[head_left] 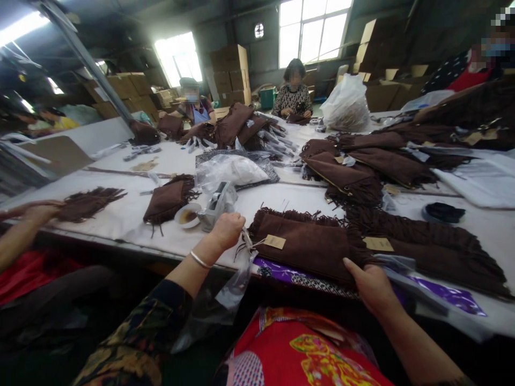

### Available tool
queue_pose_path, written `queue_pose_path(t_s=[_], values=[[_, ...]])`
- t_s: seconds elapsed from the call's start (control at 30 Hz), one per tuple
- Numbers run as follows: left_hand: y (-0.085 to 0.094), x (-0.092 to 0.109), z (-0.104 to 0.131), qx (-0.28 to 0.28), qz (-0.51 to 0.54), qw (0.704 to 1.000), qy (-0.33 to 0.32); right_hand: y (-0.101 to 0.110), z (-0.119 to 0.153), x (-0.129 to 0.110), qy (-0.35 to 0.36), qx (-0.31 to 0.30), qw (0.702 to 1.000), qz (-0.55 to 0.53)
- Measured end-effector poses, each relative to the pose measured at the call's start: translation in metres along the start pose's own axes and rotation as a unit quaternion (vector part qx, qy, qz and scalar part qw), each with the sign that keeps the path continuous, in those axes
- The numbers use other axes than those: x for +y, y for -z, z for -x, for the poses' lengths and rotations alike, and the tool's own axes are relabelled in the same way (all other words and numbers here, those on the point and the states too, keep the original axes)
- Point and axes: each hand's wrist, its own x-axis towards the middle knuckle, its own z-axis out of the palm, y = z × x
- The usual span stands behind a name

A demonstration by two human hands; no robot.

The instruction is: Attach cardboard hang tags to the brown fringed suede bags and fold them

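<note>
My left hand (227, 229) is closed on the top of a clear plastic bag (237, 279) that hangs over the table's near edge. My right hand (372, 287) presses on the near edge of a folded brown fringed suede piece (306, 244) with a tan paper tag (274, 242); whether its fingers grip the piece is unclear. A second brown fringed piece (434, 246) with its own tag lies just right of it. A purple patterned sheet (454, 297) shows under both pieces.
A tape dispenser (213, 206) and small white dish (187, 215) sit left of my left hand. Another person's hand (38, 213) holds a brown piece at far left. Piles of brown pieces (362, 161), plastic bags (346, 102) and seated workers line the white table (132, 214).
</note>
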Motion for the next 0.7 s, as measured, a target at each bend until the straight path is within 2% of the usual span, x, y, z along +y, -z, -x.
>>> queue_pose_path(t_s=[0.1,0.2,0.3,0.37,0.43,0.5,0.53,0.7], values=[[0.015,0.009,0.028,0.012,-0.001,0.999,0.04,0.0,-0.002,0.002,-0.01,0.008,0.999,0.034],[0.019,0.026,0.056,0.013,0.031,0.993,0.113,-0.001,-0.006,0.008,-0.015,0.003,0.997,0.072],[0.007,0.05,0.08,-0.011,0.122,0.973,0.193,-0.002,-0.007,0.011,-0.017,-0.007,0.998,0.066],[-0.006,0.063,0.092,-0.046,0.237,0.948,0.205,-0.003,-0.007,0.01,-0.023,-0.002,0.998,0.062],[-0.016,0.068,0.098,-0.069,0.355,0.911,0.199,-0.003,-0.006,0.007,-0.035,0.007,0.997,0.063],[-0.022,0.063,0.096,-0.071,0.418,0.885,0.195,-0.002,-0.005,0.004,-0.041,0.006,0.998,0.046],[-0.023,0.056,0.092,-0.06,0.42,0.885,0.194,-0.002,-0.005,0.004,-0.042,0.0,0.999,0.03],[-0.024,0.016,0.054,0.005,0.302,0.933,0.197,-0.005,-0.006,0.009,-0.033,-0.03,0.997,-0.064]])
